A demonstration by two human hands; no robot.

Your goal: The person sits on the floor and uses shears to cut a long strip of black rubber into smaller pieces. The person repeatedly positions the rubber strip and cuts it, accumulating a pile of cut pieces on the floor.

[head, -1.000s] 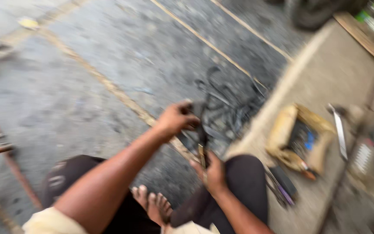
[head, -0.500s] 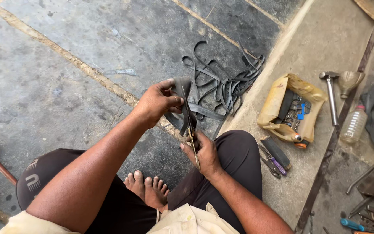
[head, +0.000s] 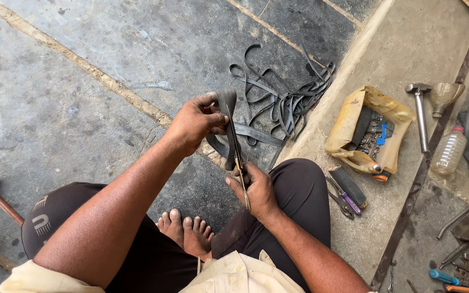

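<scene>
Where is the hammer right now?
In the head view the hammer lies on the concrete step at the person's right, between the yellowish cut-open container of small parts and the clear plastic bottle, next to a metal funnel.

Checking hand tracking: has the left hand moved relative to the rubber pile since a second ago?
Cannot tell for sure: the camera itself shifted. The left hand holds the rubber strip left of the rubber pile, much as before.

Roadside repair w/shop: hammer (head: pixel 420 111), pliers (head: pixel 338 199), rubber strips (head: pixel 283 97) on stone floor (head: pixel 71 81).
</scene>
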